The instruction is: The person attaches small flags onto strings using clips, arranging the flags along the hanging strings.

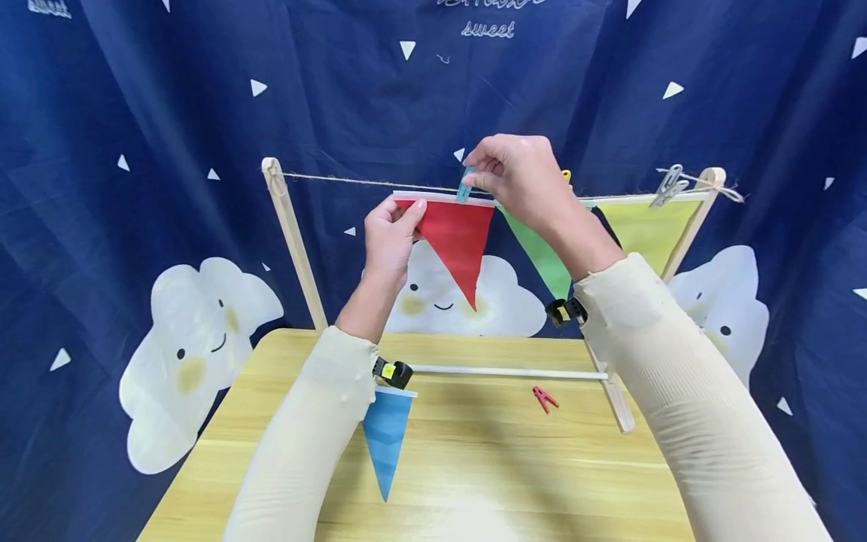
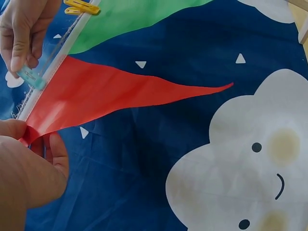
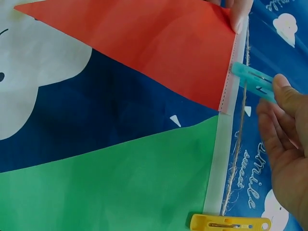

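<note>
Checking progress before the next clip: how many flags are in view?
4: red flag, held by the left hand; green flag, beside it on the string; yellow flag, by the right post; blue flag, lying on the table. The sleeves may hide more.

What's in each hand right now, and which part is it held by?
The left hand holds the red triangular pennant by its upper left corner; the right hand pinches the teal clothespin by its handle end.

Both wrist views near red pennant (image 2: 101, 91)
</note>
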A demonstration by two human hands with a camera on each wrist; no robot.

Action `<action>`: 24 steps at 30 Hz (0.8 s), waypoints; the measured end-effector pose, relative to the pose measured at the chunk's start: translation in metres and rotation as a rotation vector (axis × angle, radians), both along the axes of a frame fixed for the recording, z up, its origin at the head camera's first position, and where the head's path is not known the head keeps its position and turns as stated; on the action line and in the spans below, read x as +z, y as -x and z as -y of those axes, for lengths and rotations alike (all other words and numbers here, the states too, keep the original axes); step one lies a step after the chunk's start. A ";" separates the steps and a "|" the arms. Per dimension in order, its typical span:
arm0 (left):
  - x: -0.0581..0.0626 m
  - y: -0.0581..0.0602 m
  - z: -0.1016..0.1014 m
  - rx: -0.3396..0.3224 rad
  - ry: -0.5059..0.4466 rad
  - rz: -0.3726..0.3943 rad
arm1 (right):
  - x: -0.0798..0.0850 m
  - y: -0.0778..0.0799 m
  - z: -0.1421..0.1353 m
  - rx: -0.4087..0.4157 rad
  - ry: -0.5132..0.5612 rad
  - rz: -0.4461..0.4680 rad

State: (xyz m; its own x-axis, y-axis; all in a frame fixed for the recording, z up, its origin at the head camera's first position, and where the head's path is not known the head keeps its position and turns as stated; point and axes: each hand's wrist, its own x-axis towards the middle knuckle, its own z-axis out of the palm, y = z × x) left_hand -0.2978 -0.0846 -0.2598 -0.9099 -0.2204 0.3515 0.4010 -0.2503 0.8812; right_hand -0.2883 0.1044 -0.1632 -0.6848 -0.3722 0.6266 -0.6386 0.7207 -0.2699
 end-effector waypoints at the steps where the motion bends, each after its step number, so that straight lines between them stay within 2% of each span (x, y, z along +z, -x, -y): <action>1: 0.000 0.000 0.000 -0.002 -0.001 -0.001 | 0.000 0.000 0.000 -0.003 -0.004 0.004; 16: 0.001 0.001 -0.003 -0.008 -0.017 0.001 | -0.002 0.006 0.003 -0.008 -0.037 0.042; 24: 0.002 -0.001 -0.002 -0.008 0.003 0.032 | -0.003 0.008 0.001 0.007 -0.072 0.033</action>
